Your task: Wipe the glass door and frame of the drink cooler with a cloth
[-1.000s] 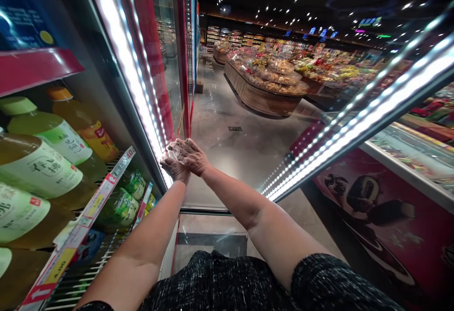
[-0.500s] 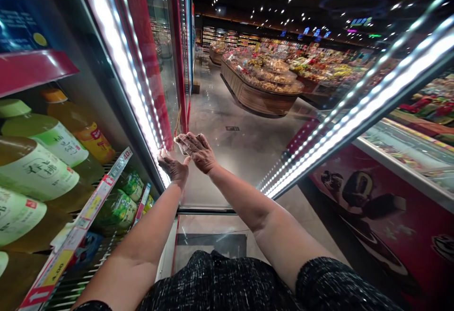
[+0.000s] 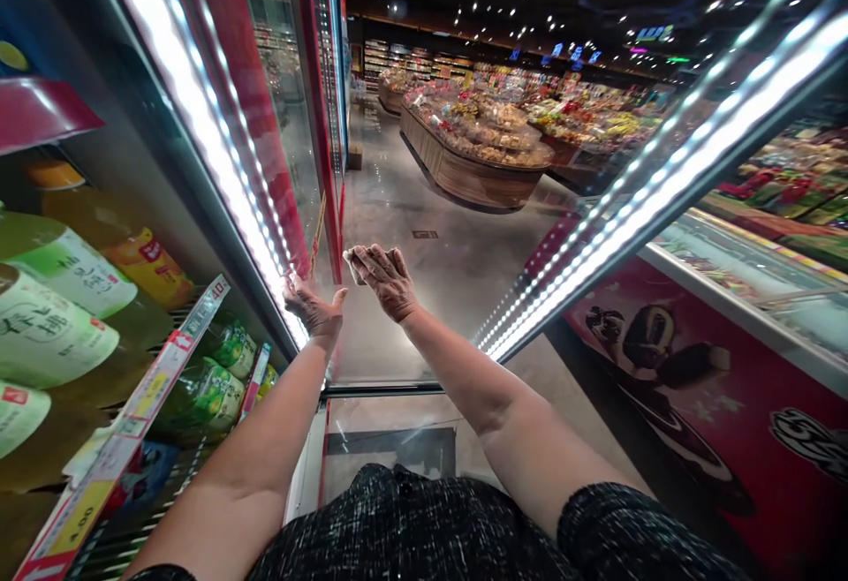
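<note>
A glass cooler door [image 3: 384, 343] stands in front of me, its dark bottom edge just above my shirt. My right hand [image 3: 389, 285] lies nearly flat on the glass, fingers together. Under it a pale folded cloth [image 3: 351, 265] shows at the fingertips; most of it is hidden by the hand. To the left, my left hand [image 3: 314, 305] rests at the bright light strip [image 3: 218, 166] by the door's left side. Its thumb points up and away from the fingers, and I see nothing in it. The glare blurs its fingertips.
Close on my left are shelves with drink bottles [image 3: 59, 325] and a price rail [image 3: 142, 387]. Another bright strip [image 3: 662, 201] slants across on the right. Beyond the glass stand a wooden display island [image 3: 477, 166] and a red-sided freezer [image 3: 662, 369].
My right hand has slid right across the glass with the cloth, away from my left hand. The left hand shifts slightly left, its thumb now clear of the right hand. The view has turned slightly.
</note>
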Demonstrator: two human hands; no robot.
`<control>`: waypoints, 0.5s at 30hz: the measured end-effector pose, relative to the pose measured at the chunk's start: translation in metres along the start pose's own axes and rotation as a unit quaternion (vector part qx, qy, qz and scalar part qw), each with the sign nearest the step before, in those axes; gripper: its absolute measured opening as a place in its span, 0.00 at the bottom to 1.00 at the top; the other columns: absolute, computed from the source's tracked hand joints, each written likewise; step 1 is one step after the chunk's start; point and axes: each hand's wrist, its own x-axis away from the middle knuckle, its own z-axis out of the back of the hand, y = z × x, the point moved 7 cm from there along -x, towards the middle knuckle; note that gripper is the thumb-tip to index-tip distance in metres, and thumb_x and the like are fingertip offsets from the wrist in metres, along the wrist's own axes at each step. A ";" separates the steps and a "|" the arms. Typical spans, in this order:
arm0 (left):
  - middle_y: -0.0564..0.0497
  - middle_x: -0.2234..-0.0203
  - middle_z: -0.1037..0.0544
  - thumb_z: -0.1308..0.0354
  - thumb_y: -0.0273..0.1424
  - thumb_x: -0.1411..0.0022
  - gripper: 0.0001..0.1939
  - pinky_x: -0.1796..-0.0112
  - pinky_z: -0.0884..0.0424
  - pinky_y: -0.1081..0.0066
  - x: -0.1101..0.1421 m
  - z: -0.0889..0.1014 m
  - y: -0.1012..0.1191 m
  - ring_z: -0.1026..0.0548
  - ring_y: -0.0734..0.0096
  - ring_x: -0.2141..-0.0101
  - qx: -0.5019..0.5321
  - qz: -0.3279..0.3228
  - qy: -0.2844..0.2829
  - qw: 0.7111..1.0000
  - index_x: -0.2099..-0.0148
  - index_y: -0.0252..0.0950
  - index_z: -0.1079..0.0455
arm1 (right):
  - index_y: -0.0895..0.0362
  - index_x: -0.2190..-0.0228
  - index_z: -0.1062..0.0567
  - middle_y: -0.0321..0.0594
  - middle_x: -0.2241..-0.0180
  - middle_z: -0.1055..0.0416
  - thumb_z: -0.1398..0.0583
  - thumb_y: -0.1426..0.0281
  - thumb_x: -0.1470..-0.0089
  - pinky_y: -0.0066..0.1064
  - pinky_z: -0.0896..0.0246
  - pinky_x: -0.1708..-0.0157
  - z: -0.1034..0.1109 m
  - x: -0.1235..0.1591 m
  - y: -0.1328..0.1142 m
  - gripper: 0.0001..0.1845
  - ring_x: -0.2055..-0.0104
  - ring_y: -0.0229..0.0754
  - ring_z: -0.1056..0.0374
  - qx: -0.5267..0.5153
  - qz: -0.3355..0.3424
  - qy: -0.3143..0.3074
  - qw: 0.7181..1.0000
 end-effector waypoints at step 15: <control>0.18 0.28 0.59 0.22 0.49 0.57 0.73 0.30 0.57 0.40 0.000 -0.007 0.012 0.64 0.36 0.26 -0.033 0.036 -0.021 0.999 0.25 0.23 0.64 | 0.42 0.29 0.42 0.31 0.30 0.41 0.53 0.74 0.27 0.45 0.64 0.22 0.011 0.030 0.026 0.30 0.24 0.39 0.51 0.022 0.021 -0.002 1.000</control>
